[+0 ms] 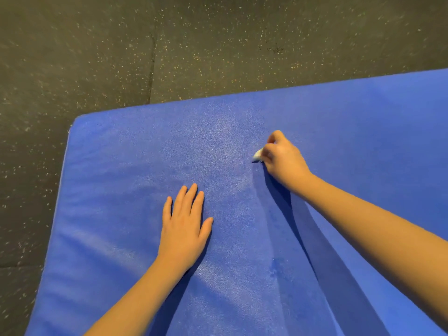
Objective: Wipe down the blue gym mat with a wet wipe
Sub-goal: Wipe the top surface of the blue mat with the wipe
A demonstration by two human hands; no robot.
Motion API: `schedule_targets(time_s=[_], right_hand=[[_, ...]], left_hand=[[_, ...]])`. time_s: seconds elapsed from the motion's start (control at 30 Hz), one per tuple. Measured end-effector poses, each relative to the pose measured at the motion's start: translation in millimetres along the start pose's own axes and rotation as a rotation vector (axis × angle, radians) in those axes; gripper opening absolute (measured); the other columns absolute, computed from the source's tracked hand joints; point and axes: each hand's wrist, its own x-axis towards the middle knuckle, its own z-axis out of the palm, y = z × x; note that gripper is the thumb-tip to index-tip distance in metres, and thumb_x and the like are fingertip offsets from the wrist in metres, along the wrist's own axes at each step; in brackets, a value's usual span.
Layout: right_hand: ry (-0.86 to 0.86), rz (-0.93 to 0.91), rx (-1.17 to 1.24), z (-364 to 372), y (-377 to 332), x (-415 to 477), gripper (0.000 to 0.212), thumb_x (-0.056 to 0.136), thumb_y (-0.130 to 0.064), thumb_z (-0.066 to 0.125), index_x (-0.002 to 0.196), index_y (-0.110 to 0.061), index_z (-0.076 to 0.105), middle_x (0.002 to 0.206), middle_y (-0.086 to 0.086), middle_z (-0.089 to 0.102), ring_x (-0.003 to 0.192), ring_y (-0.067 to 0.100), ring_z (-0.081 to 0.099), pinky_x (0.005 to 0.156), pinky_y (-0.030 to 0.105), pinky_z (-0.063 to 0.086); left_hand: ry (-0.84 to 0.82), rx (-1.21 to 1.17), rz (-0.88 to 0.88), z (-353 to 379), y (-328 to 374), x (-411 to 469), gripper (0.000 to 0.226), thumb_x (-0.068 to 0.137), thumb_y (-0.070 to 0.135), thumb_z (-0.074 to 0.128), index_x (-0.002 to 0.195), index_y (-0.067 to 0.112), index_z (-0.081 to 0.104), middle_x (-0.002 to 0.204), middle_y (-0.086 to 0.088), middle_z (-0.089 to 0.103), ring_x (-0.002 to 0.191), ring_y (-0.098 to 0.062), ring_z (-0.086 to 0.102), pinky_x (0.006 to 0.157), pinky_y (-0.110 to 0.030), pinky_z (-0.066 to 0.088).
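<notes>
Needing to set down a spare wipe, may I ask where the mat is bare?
The blue mat is bare from the left hand to its left edge, and right of the right hand. It is crowded only around the wet wipe.

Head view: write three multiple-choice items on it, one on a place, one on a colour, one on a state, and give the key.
1. Where is the wet wipe?
A. Under the left hand
B. In the right hand, against the blue mat
C. On the floor beside the mat

2. What colour is the floor?
A. Dark grey with pale speckles
B. Plain white
C. Red

3. How does the left hand lie?
A. Curled in a fist
B. Gripping the mat's edge
C. Flat on the mat, fingers straight

Key:
1 B: a white bit of wipe shows at the right hand's curled fingers, down on the mat.
2 A: the dark speckled floor shows past the mat's edge.
3 C: its palm is down and its fingers are straight.
</notes>
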Motion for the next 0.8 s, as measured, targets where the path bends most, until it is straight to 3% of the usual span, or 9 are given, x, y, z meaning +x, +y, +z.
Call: schedule_targets(time_s=[0.07, 0.2, 0.23, 0.37, 0.43, 0.53, 0.63, 0.7, 0.8], right_hand=[[0.031, 0.029, -0.004, 1.1, -8.1, -8.2, 0.015, 0.084, 0.001, 0.06, 0.071, 0.002, 0.067, 0.084, 0.018, 0.051, 0.067, 0.037, 0.052, 0.053, 0.036, 0.042], [-0.309, -0.348, -0.013, -1.8, -26.4, -37.1, 0.016, 0.086, -0.009, 0.062, 0.072, -0.001, 0.066, 0.08, 0.014, 0.054, 0.068, 0.035, 0.055, 0.052, 0.031, 0.039], [-0.316, -0.329, -0.042, -5.5, -23.5, -31.3, 0.018, 0.088, -0.014, 0.062, 0.075, -0.002, 0.066, 0.083, 0.013, 0.055, 0.073, 0.034, 0.056, 0.053, 0.031, 0.037], [0.014, 0.108, -0.112, -5.6, -13.1, -17.9, 0.027, 0.09, -0.021, 0.061, 0.073, -0.001, 0.062, 0.084, 0.013, 0.056, 0.08, 0.033, 0.05, 0.054, 0.036, 0.035], [-0.049, 0.013, -0.014, 0.0, -29.2, -38.4, 0.02, 0.087, -0.01, 0.062, 0.07, 0.0, 0.059, 0.081, 0.015, 0.057, 0.075, 0.037, 0.055, 0.053, 0.035, 0.037], [-0.318, -0.281, 0.033, -2.7, -33.7, -60.3, 0.012, 0.084, -0.009, 0.065, 0.074, -0.004, 0.059, 0.083, 0.011, 0.058, 0.074, 0.034, 0.058, 0.054, 0.029, 0.034], [-0.154, -0.03, -0.011, -3.7, -13.4, -38.5, 0.016, 0.089, -0.016, 0.06, 0.099, -0.004, 0.06, 0.101, 0.013, 0.06, 0.091, 0.034, 0.056, 0.065, 0.037, 0.042], [0.002, 0.126, -0.012, 2.6, -9.3, -41.3, 0.017, 0.09, -0.015, 0.059, 0.099, 0.0, 0.061, 0.098, 0.017, 0.058, 0.087, 0.038, 0.056, 0.065, 0.04, 0.044], [-0.172, -0.215, 0.058, 9.0, -26.3, -75.0, 0.017, 0.087, -0.015, 0.058, 0.082, -0.002, 0.067, 0.08, 0.014, 0.053, 0.068, 0.035, 0.056, 0.052, 0.033, 0.039]], left_hand=[[-0.008, -0.006, -0.008, 2.3, 8.0, -10.1, 0.06, 0.09, 0.041, 0.036, 0.134, 0.004, 0.052, 0.146, -0.013, 0.045, 0.137, -0.028, 0.028, 0.108, -0.047, 0.017], [-0.022, 0.026, -0.007, -2.2, 8.7, -14.5, 0.059, 0.089, 0.043, 0.036, 0.131, 0.005, 0.055, 0.143, -0.013, 0.048, 0.135, -0.029, 0.035, 0.109, -0.05, 0.027], [-0.035, 0.036, -0.005, -4.2, 8.4, -13.6, 0.059, 0.088, 0.043, 0.036, 0.13, 0.006, 0.056, 0.142, -0.012, 0.05, 0.133, -0.03, 0.04, 0.106, -0.052, 0.035], [-0.103, 0.044, -0.028, -12.1, 11.3, -16.6, 0.06, 0.085, 0.042, 0.037, 0.126, 0.005, 0.061, 0.137, -0.013, 0.055, 0.126, -0.034, 0.053, 0.093, -0.059, 0.043], [-0.123, 0.049, -0.024, -13.3, 12.8, -22.0, 0.06, 0.083, 0.042, 0.038, 0.124, 0.006, 0.062, 0.135, -0.013, 0.056, 0.123, -0.035, 0.055, 0.091, -0.059, 0.045], [-0.151, 0.035, -0.007, -14.5, 14.4, -33.6, 0.063, 0.081, 0.046, 0.038, 0.124, 0.007, 0.062, 0.137, -0.013, 0.055, 0.125, -0.037, 0.053, 0.092, -0.059, 0.044], [-0.175, 0.049, 0.0, -13.2, 17.1, -40.2, 0.065, 0.083, 0.049, 0.037, 0.129, 0.008, 0.059, 0.142, -0.011, 0.051, 0.129, -0.036, 0.048, 0.096, -0.058, 0.041], [-0.172, 0.067, 0.004, -13.1, 18.3, -41.0, 0.065, 0.083, 0.049, 0.038, 0.129, 0.008, 0.059, 0.141, -0.012, 0.051, 0.129, -0.035, 0.049, 0.095, -0.058, 0.041], [-0.172, 0.086, 0.007, -13.4, 18.3, -40.4, 0.064, 0.083, 0.049, 0.039, 0.128, 0.009, 0.06, 0.14, -0.011, 0.052, 0.129, -0.033, 0.048, 0.093, -0.057, 0.044]])
